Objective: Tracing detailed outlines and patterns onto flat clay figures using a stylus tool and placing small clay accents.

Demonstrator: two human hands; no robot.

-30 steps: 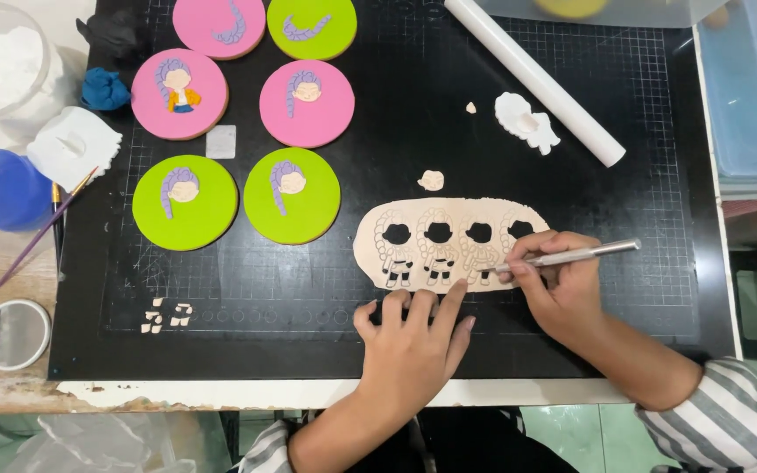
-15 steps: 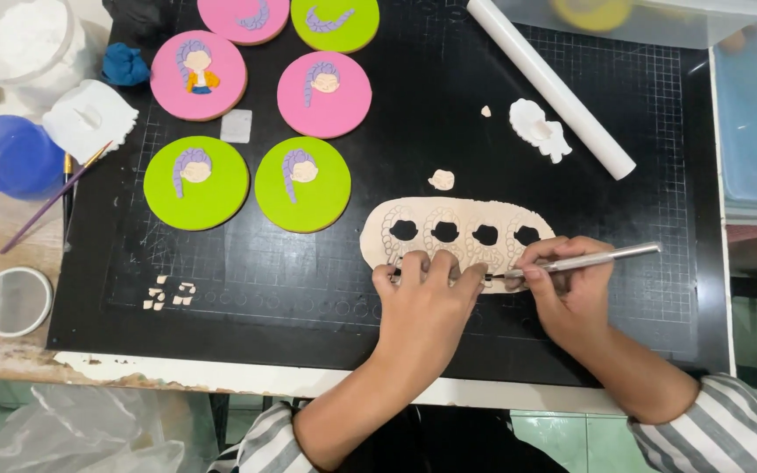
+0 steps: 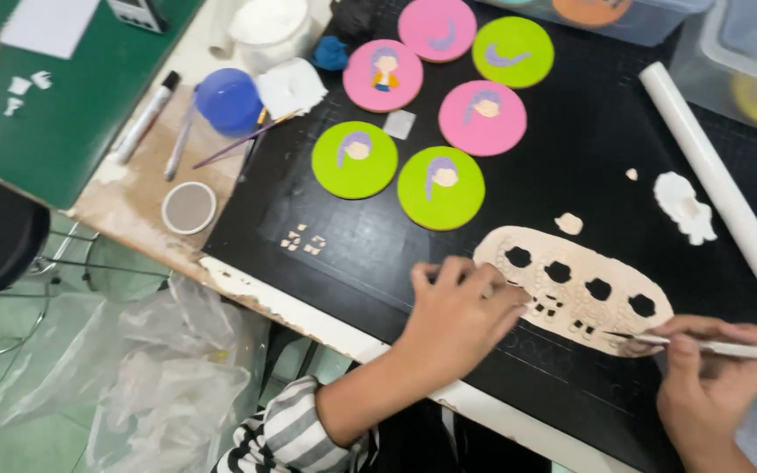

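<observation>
- the flat beige rolled-out clay sheet with dark cut-out holes lies on the black cutting mat, long axis running left to right between both hands.
- left hand is spread flat, fingertips pressing the sheet's left end.
- right hand pinches a thin white blade tool, tip touching the sheet's right lower edge, so it's the nearer one.

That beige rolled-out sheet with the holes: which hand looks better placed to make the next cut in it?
The right hand, probably. It already holds the thin cutting tool with its tip at the beige sheet's near edge. The left hand lies flat on the sheet, holding it down, with no tool.
</observation>
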